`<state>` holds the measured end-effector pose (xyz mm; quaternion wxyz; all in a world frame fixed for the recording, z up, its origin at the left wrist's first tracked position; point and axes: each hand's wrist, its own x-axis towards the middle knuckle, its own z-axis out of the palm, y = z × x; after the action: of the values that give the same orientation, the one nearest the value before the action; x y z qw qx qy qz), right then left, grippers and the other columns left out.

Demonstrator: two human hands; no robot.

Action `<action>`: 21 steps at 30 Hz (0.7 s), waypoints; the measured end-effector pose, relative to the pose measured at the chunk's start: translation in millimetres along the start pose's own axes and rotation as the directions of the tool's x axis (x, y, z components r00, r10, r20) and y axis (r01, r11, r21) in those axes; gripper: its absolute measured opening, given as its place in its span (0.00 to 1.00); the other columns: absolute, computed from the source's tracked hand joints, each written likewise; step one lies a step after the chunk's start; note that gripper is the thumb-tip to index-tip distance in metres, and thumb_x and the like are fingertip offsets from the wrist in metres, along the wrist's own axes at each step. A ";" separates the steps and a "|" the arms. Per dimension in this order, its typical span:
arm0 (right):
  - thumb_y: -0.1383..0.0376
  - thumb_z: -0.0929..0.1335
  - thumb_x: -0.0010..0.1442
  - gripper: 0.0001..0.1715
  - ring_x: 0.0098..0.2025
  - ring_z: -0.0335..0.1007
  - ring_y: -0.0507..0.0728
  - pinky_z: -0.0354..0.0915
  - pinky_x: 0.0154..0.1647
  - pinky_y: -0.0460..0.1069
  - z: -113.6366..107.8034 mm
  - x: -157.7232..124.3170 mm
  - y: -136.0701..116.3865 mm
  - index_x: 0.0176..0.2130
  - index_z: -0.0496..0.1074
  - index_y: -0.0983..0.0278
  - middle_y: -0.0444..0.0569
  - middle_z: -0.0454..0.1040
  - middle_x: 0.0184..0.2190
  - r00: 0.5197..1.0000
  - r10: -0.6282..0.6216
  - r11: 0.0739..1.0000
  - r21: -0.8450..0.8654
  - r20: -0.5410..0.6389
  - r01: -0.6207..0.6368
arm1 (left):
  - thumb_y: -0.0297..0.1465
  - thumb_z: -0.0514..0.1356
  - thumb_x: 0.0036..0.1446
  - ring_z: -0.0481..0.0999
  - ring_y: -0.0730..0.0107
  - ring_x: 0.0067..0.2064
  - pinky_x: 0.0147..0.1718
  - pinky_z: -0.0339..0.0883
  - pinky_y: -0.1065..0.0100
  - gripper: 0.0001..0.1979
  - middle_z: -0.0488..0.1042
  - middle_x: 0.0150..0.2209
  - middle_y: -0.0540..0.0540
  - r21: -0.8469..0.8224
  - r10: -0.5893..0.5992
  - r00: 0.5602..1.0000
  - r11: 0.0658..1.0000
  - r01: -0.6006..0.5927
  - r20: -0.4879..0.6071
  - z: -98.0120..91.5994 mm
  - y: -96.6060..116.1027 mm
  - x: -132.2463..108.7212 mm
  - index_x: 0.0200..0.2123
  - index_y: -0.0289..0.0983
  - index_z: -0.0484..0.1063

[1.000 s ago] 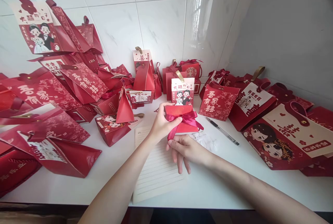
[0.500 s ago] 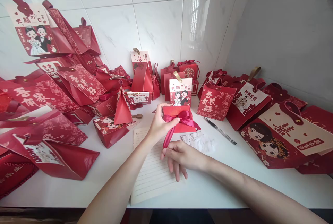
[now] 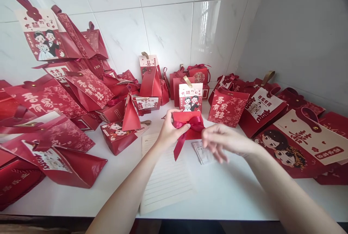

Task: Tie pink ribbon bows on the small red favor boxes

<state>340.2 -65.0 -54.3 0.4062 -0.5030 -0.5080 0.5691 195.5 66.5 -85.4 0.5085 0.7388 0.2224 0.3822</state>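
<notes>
A small red gift box [image 3: 187, 118] with a dark red ribbon [image 3: 181, 142] sits at the table's middle. My left hand [image 3: 170, 132] grips its left side, thumb pressed on the ribbon knot. One ribbon tail hangs loose below the box. My right hand [image 3: 224, 141] hovers just right of the box, blurred by motion, fingers pointing at the bow. A small white slip [image 3: 201, 152] lies beneath that hand. A lined sheet of paper [image 3: 164, 176] lies under my left wrist.
Many red wedding gift bags and boxes crowd the white table [image 3: 217, 194]: a heap at left [image 3: 54, 118], a row at the back [image 3: 190, 96], larger bags at right [image 3: 296, 143]. White tiled walls close the corner behind.
My right hand let go of the ribbon tail below the box and swung up to the right, beside the bow. The tail now hangs free. The left hand kept its hold.
</notes>
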 end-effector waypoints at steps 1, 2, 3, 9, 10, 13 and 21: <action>0.49 0.68 0.54 0.24 0.13 0.65 0.48 0.55 0.08 0.38 -8.6 -3.1 -2.3 0.26 0.68 0.68 0.40 0.64 0.14 0.990 -0.044 0.999 0.014 -0.136 0.046 | 0.32 0.64 0.45 0.70 0.66 0.45 0.43 0.64 0.65 0.23 0.68 0.44 0.47 0.006 -0.005 1.000 1.000 0.005 0.006 -0.4 -0.2 0.0 0.44 0.41 0.59; 0.49 0.68 0.53 0.24 0.12 0.62 0.47 0.55 0.08 0.38 -15.9 -5.2 -3.5 0.25 0.66 0.67 0.39 0.61 0.13 0.965 -0.078 0.996 0.016 -0.251 0.085 | 0.32 0.64 0.46 0.71 0.67 0.44 0.43 0.64 0.65 0.22 0.68 0.44 0.47 0.011 -0.014 1.000 1.000 0.014 0.011 -0.6 -0.2 -0.1 0.44 0.41 0.59; 0.49 0.69 0.53 0.24 0.12 0.60 0.46 0.54 0.08 0.39 -21.7 -6.3 -3.7 0.24 0.65 0.67 0.38 0.60 0.13 0.938 -0.098 0.994 0.006 -0.332 0.106 | 0.32 0.64 0.46 0.71 0.67 0.43 0.42 0.64 0.65 0.22 0.69 0.43 0.47 0.011 -0.023 1.000 1.000 0.022 0.014 -0.8 0.0 -0.3 0.44 0.42 0.59; 0.48 0.69 0.50 0.23 0.16 0.60 0.46 0.53 0.13 0.41 -29.3 0.5 2.9 0.31 0.65 0.65 0.39 0.62 0.20 0.940 -0.002 0.981 -0.182 -0.340 -0.063 | 0.31 0.64 0.46 0.72 0.68 0.42 0.41 0.66 0.66 0.22 0.70 0.42 0.48 -0.033 -0.021 1.000 0.999 0.021 0.016 -0.3 2.1 -1.3 0.43 0.41 0.59; 0.47 0.69 0.51 0.23 0.15 0.57 0.45 0.51 0.13 0.41 -28.7 1.6 3.7 0.31 0.65 0.65 0.38 0.61 0.18 0.945 0.007 0.975 -0.206 -0.328 -0.079 | 0.31 0.64 0.46 0.72 0.68 0.42 0.41 0.66 0.66 0.22 0.70 0.42 0.48 -0.030 -0.020 1.000 0.999 0.020 0.014 -0.2 2.1 -1.3 0.43 0.41 0.59; 0.49 0.69 0.50 0.23 0.13 0.48 0.43 0.44 0.14 0.42 -27.7 3.3 5.0 0.27 0.63 0.65 0.36 0.58 0.16 0.957 0.001 0.968 -0.240 -0.291 -0.074 | 0.32 0.64 0.45 0.72 0.68 0.41 0.42 0.66 0.65 0.22 0.70 0.40 0.48 -0.025 -0.030 0.999 0.999 0.030 0.016 0.1 2.4 -1.2 0.43 0.41 0.58; 0.51 0.69 0.51 0.21 0.14 0.53 0.44 0.47 0.15 0.42 -28.0 2.8 7.0 0.24 0.64 0.66 0.38 0.61 0.15 0.978 0.057 0.961 -0.255 -0.199 -0.107 | 0.33 0.64 0.44 0.72 0.67 0.43 0.42 0.65 0.65 0.23 0.70 0.41 0.47 -0.005 -0.039 0.999 0.999 0.039 0.009 -1.4 4.0 -1.0 0.43 0.41 0.59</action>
<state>367.6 -58.6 -61.1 0.3580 -0.6253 -0.5170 0.4621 193.6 65.0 -81.8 0.5186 0.7347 0.2336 0.3698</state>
